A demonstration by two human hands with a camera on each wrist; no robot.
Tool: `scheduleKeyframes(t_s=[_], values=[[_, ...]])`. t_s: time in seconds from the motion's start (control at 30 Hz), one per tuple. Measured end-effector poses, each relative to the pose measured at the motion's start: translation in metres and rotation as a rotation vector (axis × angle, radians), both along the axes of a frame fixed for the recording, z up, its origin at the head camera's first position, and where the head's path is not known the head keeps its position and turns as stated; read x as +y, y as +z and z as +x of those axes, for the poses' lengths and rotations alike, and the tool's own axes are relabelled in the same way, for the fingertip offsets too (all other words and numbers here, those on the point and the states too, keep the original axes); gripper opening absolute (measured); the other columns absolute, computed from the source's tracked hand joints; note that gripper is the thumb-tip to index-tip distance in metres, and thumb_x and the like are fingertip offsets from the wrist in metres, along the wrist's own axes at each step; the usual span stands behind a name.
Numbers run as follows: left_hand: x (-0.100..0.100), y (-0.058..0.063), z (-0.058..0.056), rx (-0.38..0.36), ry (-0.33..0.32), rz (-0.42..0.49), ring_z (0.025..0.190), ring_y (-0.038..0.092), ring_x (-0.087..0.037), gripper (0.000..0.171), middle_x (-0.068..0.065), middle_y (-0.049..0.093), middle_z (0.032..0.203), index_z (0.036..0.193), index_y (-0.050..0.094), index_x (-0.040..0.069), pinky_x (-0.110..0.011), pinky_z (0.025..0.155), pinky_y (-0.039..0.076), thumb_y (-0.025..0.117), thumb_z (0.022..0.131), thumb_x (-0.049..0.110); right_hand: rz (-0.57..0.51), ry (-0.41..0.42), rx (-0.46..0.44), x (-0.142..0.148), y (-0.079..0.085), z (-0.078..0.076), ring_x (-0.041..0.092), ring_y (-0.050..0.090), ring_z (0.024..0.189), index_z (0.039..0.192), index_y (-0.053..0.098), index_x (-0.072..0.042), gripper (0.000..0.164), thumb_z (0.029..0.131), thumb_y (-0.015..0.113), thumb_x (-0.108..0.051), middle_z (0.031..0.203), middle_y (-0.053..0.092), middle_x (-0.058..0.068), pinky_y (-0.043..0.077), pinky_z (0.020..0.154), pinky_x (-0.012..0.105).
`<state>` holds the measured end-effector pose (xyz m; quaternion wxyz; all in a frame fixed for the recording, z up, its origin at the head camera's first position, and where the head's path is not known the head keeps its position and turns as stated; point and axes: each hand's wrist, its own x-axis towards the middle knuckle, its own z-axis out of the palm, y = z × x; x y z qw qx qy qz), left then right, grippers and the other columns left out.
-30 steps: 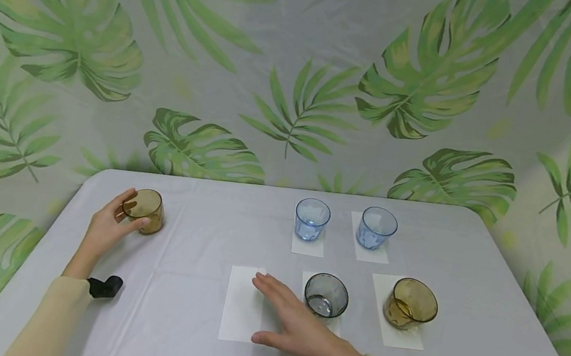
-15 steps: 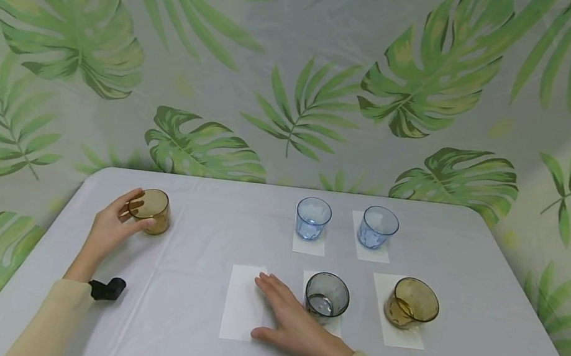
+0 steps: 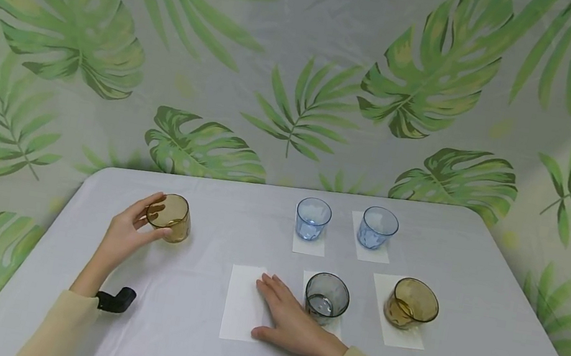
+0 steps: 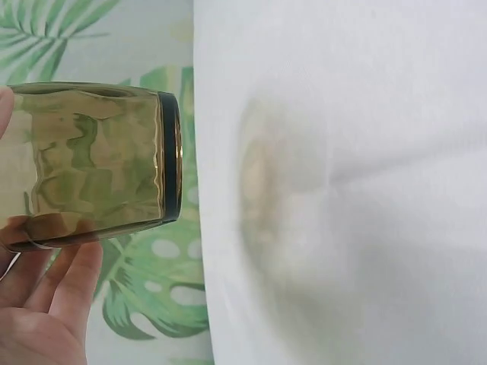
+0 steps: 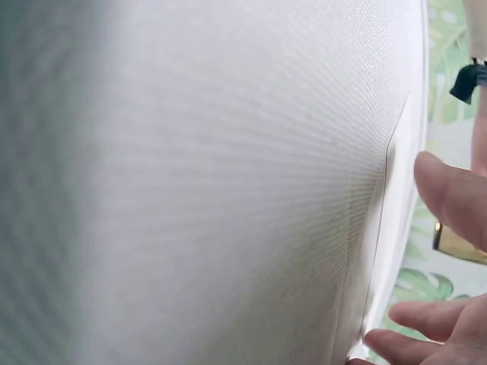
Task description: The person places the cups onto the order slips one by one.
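An amber glass tumbler is held up by my left hand, thumb on the near side and fingers round the far side. In the left wrist view the tumbler is raised off the cloth, its dark-ringed base facing the table and a shadow below it. My right hand lies low over the right edge of a white paper rectangle, fingers straight and thumb spread, holding nothing. Just behind its wrist stands a grey glass tumbler on another paper.
A second amber tumbler stands on white paper at the right. Farther back are two blue tumblers, one on the left and one on the right, each on its own paper. A leaf-printed curtain hangs behind the white-clothed table.
My left hand has carried the amber tumbler to the right. The right hand has stayed almost in place by the paper, its forearm shifting slightly left.
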<state>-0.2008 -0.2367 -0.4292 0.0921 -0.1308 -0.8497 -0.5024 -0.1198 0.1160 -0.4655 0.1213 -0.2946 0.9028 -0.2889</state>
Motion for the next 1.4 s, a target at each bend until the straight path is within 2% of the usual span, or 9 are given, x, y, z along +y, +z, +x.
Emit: scheduleKeyframes(t_s=[0.17,0.37,0.53,0.7,0.8,1.07,1.4], values=[[0.011,0.003,0.004,0.028,-0.065,0.016,0.124,0.047,-0.032,0.074,-0.014,0.047,0.141,0.145,0.041,0.006,-0.015,0.098,0.039,0.078,0.080,0.010,0.030,-0.007,-0.007,-0.001,0.002,0.000,0.033,0.016,0.142,0.147,0.031,0.003,0.083,0.085,0.074,-0.032,0.154,0.023,0.016,0.024,0.111,0.050],[0.028,0.010,0.012,0.038,-0.135,0.034,0.124,0.048,-0.028,0.074,-0.011,0.048,0.141,0.144,0.043,0.007,-0.015,0.098,0.039,0.079,0.079,0.008,0.061,-0.014,-0.013,-0.004,0.007,0.001,0.033,0.017,0.142,0.146,0.032,0.005,0.081,0.084,0.074,-0.028,0.154,0.023,0.017,0.023,0.111,0.049],[0.040,0.012,0.017,0.043,-0.187,0.034,0.124,0.049,-0.027,0.073,-0.009,0.048,0.140,0.143,0.045,0.013,-0.025,0.099,0.042,0.079,0.079,0.008,0.083,-0.014,-0.007,-0.006,0.008,0.001,0.034,0.018,0.142,0.145,0.033,0.005,0.081,0.084,0.075,-0.028,0.154,0.024,0.018,0.024,0.111,0.049],[0.049,0.013,0.020,0.041,-0.225,0.025,0.123,0.050,-0.026,0.073,-0.008,0.048,0.141,0.143,0.045,0.011,-0.035,0.100,0.042,0.079,0.079,0.008,0.100,-0.012,0.007,-0.007,0.007,0.001,0.034,0.019,0.141,0.144,0.034,0.006,0.081,0.084,0.075,-0.029,0.153,0.024,0.018,0.025,0.111,0.048],[0.054,0.012,0.022,0.028,-0.237,0.009,0.123,0.050,-0.026,0.073,-0.008,0.048,0.141,0.143,0.044,0.007,-0.036,0.099,0.043,0.080,0.078,0.010,0.106,-0.009,0.012,-0.006,0.006,0.000,0.033,0.019,0.141,0.144,0.034,0.006,0.081,0.083,0.076,-0.029,0.153,0.024,0.018,0.025,0.111,0.048],[0.063,0.008,0.024,0.007,-0.281,0.004,0.123,0.050,-0.026,0.075,-0.009,0.049,0.139,0.142,0.045,0.004,-0.038,0.097,0.045,0.082,0.076,0.013,0.117,-0.003,0.009,-0.007,0.004,-0.001,0.034,0.019,0.141,0.144,0.035,0.005,0.082,0.083,0.076,-0.030,0.153,0.024,0.018,0.025,0.111,0.048],[0.075,0.001,0.029,-0.031,-0.369,0.009,0.124,0.048,-0.028,0.076,-0.008,0.051,0.137,0.142,0.046,0.008,-0.036,0.097,0.045,0.083,0.075,0.018,0.130,0.000,0.020,-0.007,0.004,-0.002,0.034,0.019,0.141,0.144,0.036,0.005,0.081,0.083,0.076,-0.030,0.153,0.025,0.018,0.025,0.112,0.047]])
